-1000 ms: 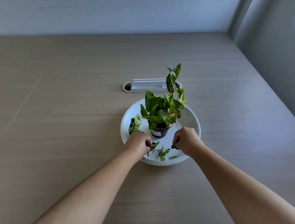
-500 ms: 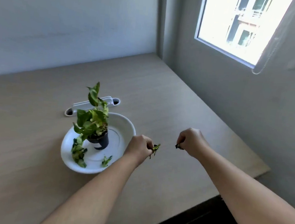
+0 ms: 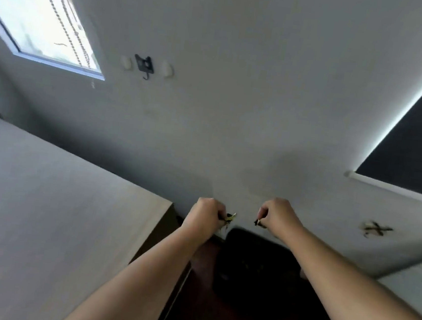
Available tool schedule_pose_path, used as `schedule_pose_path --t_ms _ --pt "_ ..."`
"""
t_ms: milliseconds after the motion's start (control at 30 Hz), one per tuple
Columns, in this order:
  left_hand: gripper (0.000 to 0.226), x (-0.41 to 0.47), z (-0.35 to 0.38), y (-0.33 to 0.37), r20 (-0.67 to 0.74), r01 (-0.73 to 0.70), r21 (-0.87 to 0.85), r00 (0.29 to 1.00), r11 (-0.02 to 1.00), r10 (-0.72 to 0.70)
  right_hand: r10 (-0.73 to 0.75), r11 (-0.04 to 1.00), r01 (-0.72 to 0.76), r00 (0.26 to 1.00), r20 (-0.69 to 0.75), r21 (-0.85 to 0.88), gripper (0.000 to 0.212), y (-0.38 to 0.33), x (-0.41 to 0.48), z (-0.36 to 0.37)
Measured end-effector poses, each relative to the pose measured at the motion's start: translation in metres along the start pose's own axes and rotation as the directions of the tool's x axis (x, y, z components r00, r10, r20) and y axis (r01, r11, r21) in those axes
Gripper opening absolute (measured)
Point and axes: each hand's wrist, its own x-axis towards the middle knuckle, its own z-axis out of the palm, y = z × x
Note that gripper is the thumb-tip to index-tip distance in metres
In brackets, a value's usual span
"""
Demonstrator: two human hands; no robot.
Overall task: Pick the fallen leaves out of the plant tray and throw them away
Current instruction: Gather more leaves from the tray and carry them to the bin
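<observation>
- Left hand (image 3: pixel 204 215) is curled in a loose fist, fingertips pinched together, knuckles up, forearm reaching forward past the desk's right edge.
- Right hand (image 3: pixel 277 216) is likewise pinched shut, level with the left, well apart from it.

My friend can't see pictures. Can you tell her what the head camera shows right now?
Two bare hands reach out past a wooden table's edge, the left hand and right hand each pinching small leaf bits over a dark bin on the floor. A grey wall and a bright window are behind.
</observation>
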Motion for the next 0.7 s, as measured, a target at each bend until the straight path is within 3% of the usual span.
schedule_pose_path --t_ms 167,333,467,700 --pt "0.01 0.047 0.083 0.007 0.258 -0.053 0.095 0.966 0.994 0.027 0.206 0.976 -0.207 0.978 0.021 0.062 0.031 0.087 0.015 0.03" --pt "0.009 0.092 0.158 -0.021 0.457 -0.066 0.152 0.889 0.986 -0.011 0.311 0.943 -0.317 0.948 0.065 0.102 0.026 0.145 0.034 0.071" --pt "0.007 0.129 0.193 -0.029 0.526 -0.099 0.158 0.851 0.983 0.002 0.356 0.919 -0.36 0.933 0.055 0.161 0.019 0.173 0.061 0.095" --pt "0.035 0.156 0.206 -0.024 0.6 -0.2 0.203 0.799 0.959 0.039 0.387 0.902 -0.384 0.922 0.026 0.198 0.028 0.187 0.077 0.098"
